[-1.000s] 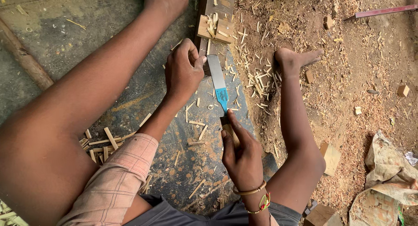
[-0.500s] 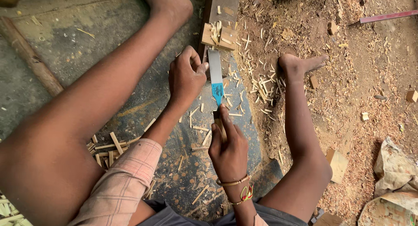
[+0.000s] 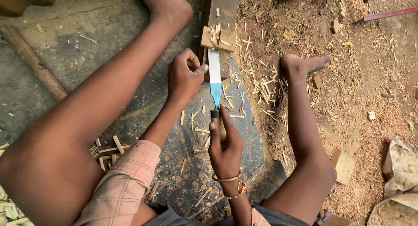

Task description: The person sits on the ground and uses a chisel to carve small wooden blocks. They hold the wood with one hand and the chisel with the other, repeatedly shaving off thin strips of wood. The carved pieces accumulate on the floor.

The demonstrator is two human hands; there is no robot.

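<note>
My right hand [image 3: 225, 144] grips the wooden handle of a chisel [image 3: 215, 84] with a blue and silver blade. The blade points away from me, its tip at a small wooden block [image 3: 219, 38] lying on a dark plank [image 3: 224, 6]. My left hand [image 3: 185, 76] is curled just left of the blade, fingertips touching its side; whether it pinches a thin wood piece there I cannot tell. My bare legs lie on both sides, the right foot [image 3: 305, 64] to the right of the chisel.
Thin wood splinters and strips [image 3: 263, 87] litter the dark slab [image 3: 187, 165] under my hands. Sawdust covers the ground at right. A wooden pole [image 3: 35, 65] lies at left, a small wood block [image 3: 344, 165] by my right leg, a reddish rod [image 3: 389, 13] at the top right.
The view has drawn closer. My right hand has pushed the chisel forward toward the wooden block, and my left hand has stayed beside the blade.
</note>
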